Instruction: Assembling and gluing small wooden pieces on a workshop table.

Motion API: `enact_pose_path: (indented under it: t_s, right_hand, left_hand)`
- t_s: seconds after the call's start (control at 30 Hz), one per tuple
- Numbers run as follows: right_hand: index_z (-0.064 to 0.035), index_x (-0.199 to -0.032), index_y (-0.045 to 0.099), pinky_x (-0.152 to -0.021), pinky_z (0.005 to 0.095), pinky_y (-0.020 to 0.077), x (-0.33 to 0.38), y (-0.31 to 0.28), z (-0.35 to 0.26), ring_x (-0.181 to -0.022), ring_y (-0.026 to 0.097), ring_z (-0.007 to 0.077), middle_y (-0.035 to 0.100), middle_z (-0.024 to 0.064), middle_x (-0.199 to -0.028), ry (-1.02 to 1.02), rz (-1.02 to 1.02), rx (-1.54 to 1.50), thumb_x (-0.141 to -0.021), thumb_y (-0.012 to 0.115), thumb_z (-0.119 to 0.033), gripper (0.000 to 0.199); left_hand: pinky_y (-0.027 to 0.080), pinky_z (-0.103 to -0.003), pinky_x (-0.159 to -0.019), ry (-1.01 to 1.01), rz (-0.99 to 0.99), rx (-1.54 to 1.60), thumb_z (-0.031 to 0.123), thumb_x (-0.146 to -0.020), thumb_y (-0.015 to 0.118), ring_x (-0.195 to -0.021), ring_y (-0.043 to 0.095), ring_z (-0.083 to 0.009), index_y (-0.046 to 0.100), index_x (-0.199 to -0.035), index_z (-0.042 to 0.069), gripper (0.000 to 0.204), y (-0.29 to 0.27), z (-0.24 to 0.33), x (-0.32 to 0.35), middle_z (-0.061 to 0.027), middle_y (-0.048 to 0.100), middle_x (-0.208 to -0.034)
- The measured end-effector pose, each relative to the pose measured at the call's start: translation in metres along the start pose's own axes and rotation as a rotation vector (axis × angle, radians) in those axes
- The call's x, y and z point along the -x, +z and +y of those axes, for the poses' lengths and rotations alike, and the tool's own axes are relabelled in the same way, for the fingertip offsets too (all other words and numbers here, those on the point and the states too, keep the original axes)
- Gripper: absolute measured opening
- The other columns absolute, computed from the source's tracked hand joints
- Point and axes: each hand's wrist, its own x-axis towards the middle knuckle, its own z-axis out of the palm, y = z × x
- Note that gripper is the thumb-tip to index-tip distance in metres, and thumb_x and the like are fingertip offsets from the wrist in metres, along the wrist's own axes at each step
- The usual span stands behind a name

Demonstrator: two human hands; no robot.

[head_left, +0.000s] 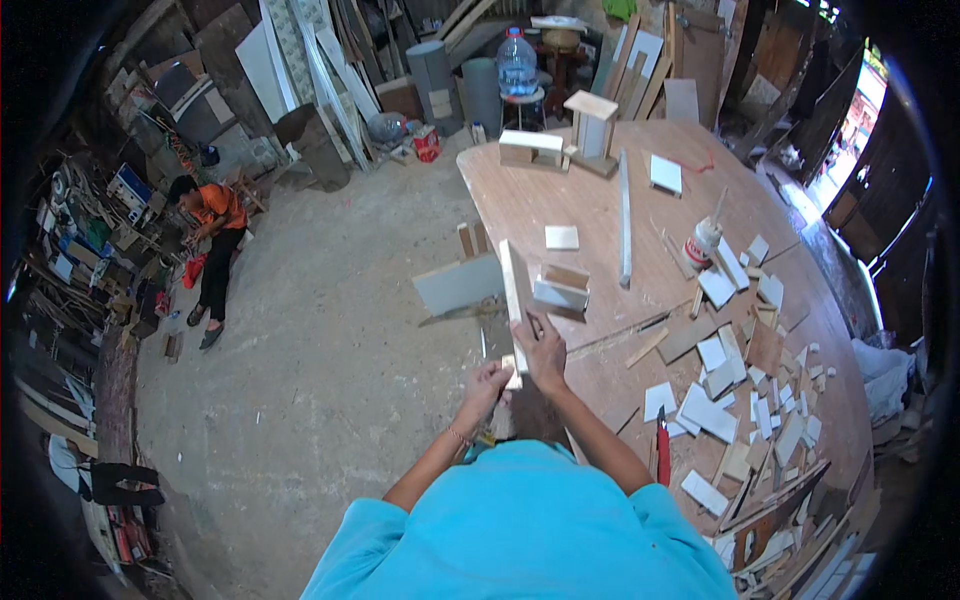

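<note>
Close in front of my body, my right hand [543,352] is closed around the lower end of a long, narrow wooden board [512,282], which points away from me. My left hand [486,382] pinches a small pale wood piece [513,374] right by the board's near end; whether the two touch, I cannot tell. Just right of the board, a small piece built of white and brown wood [562,290] stands on the brown worktable [600,215]. Beyond it lies a flat pale square [562,237]. Left of the board is a larger grey-white panel [458,286].
Wood offcuts [735,365] crowd the table's right side, with a white glue bottle [703,245] and a red-handled tool [663,455]. A long metal strip [625,220] and box-like wooden assemblies [593,125] lie farther back. Someone in orange [215,210] sits at far left.
</note>
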Motion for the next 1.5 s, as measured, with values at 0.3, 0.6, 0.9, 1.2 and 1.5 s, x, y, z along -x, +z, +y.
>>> enact_pose_path:
  t_s: [0.3,0.6,0.9,1.2,1.5]
  right_hand:
    - [-0.0036,-0.113,0.05,-0.08,0.0375,0.0404,-0.001,-0.001,-0.002,-0.094,0.053,0.033,0.055,0.0216,-0.1,-0.095,0.032,-0.082,-0.071,0.058,-0.039,0.055]
    - [0.0012,-0.104,0.054,-0.078,0.0245,0.0366,-0.026,-0.029,-0.008,-0.085,0.049,0.0145,0.055,0.0084,-0.09,-0.002,-0.079,-0.657,-0.075,0.056,-0.034,0.046]
    - [0.0018,-0.104,0.049,-0.076,0.0248,0.0353,0.021,-0.036,-0.014,-0.083,0.046,0.0126,0.051,0.006,-0.089,0.071,-0.346,-0.817,-0.076,0.053,-0.034,0.046]
    - [-0.0007,-0.11,0.05,-0.063,0.0246,0.041,0.039,-0.017,-0.007,-0.07,0.05,0.0118,0.056,0.0058,-0.077,-0.043,-0.2,-0.348,-0.077,0.056,-0.028,0.044]
    - [-0.0013,-0.11,0.051,-0.072,0.0302,0.0432,0.054,-0.007,-0.003,-0.082,0.056,0.0222,0.06,0.0165,-0.09,0.034,-0.316,-0.219,-0.074,0.058,-0.032,0.048]
  left_hand:
    - [0.03,-0.015,-0.037,0.091,-0.068,-0.013,0.02,-0.082,0.053,-0.041,0.041,-0.002,0.053,-0.075,0.006,0.016,-0.005,0.011,-0.011,0.0043,0.047,-0.055]
    - [0.042,-0.018,-0.041,0.183,-0.054,0.055,0.017,-0.084,0.052,-0.047,0.052,-0.0071,0.053,-0.087,0.001,0.017,0.005,0.02,0.0,-0.0018,0.055,-0.065]
    - [0.051,-0.029,-0.067,0.198,0.02,0.197,0.014,-0.081,0.057,-0.068,0.055,-0.0089,0.054,-0.092,0.001,0.018,0.0,0.026,-0.003,-0.0034,0.057,-0.082]
    - [0.043,-0.022,-0.063,0.437,0.132,0.0,0.011,-0.076,0.061,-0.068,0.051,-0.0079,0.055,-0.088,0.0,0.016,-0.003,0.017,-0.001,-0.0022,0.056,-0.078]
    - [0.044,-0.022,-0.061,0.567,0.266,0.013,0.005,-0.079,0.056,-0.066,0.051,-0.007,0.054,-0.086,0.0,0.009,-0.022,0.025,-0.018,-0.0015,0.055,-0.076]
